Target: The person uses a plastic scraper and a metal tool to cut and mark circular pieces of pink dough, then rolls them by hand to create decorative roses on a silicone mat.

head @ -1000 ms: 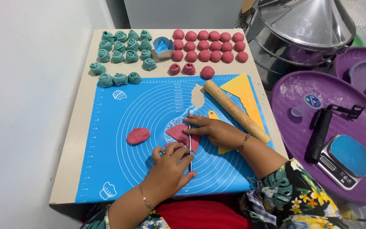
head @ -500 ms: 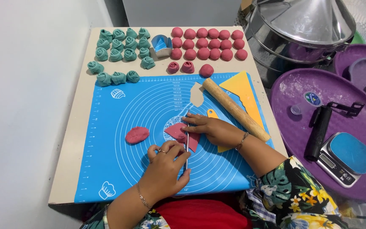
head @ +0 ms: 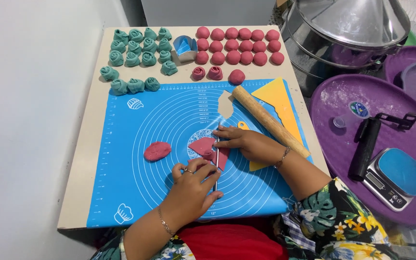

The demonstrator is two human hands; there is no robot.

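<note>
A flat piece of pink dough (head: 202,145) lies in the middle of the blue baking mat (head: 136,188). My left hand (head: 193,188) grips a thin metal blade (head: 217,159) that stands on edge across the dough. My right hand (head: 246,143) presses its fingertips on the dough's right side, right beside the blade. A separate oval pink dough patty (head: 157,150) lies to the left of both hands.
A wooden rolling pin (head: 268,120) and yellow scraper (head: 280,103) lie on the mat's right. Teal dough roses (head: 136,53), pink dough balls (head: 239,45) and a small cutter (head: 185,47) sit at the back. A purple tray (head: 338,144) holds a scale (head: 396,175) on the right.
My left hand has slid the blade slightly toward me along the dough. My right hand stays pressed on the dough.
</note>
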